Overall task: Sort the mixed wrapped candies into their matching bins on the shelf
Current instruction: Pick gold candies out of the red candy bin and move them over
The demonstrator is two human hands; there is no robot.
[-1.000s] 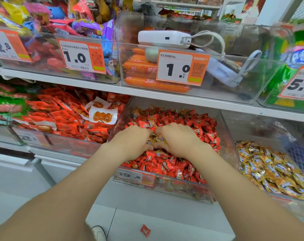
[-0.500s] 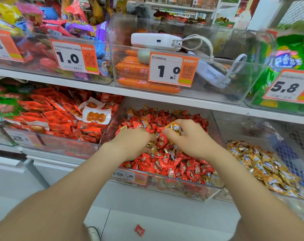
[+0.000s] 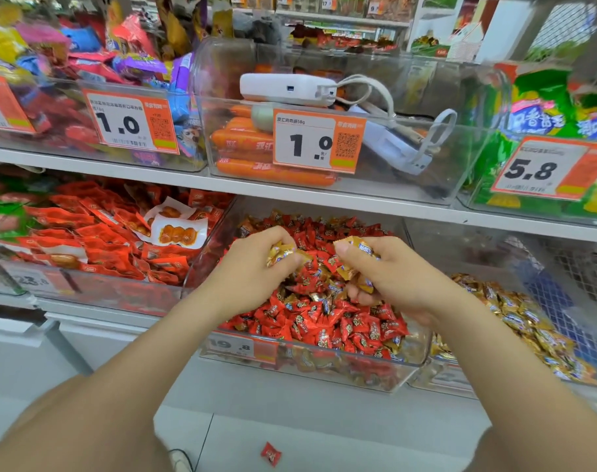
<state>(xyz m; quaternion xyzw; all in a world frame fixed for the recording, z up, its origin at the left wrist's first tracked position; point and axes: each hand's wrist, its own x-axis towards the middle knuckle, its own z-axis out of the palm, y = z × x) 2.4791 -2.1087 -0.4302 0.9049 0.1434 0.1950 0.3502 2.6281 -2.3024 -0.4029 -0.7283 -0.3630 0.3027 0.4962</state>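
A clear bin (image 3: 324, 364) on the lower shelf holds a heap of red wrapped candies (image 3: 327, 328) with a few gold ones mixed in. My left hand (image 3: 253, 274) hovers over the heap and pinches a gold wrapped candy (image 3: 279, 252). My right hand (image 3: 389, 270) grips several gold candies (image 3: 360, 247), some sticking out under its fingers. To the right, a second clear bin (image 3: 437, 376) holds a pile of gold wrapped candies (image 3: 529, 328).
A bin of red snack packets (image 3: 96, 240) sits to the left. The upper shelf carries bins with orange sausages (image 3: 253, 144), a white power bank (image 3: 287, 88) and price tags. One red candy (image 3: 270, 454) lies on the floor below.
Both hands have lifted out of the red heap. The left hand now pinches a gold candy and the right hand holds more gold ones than before.
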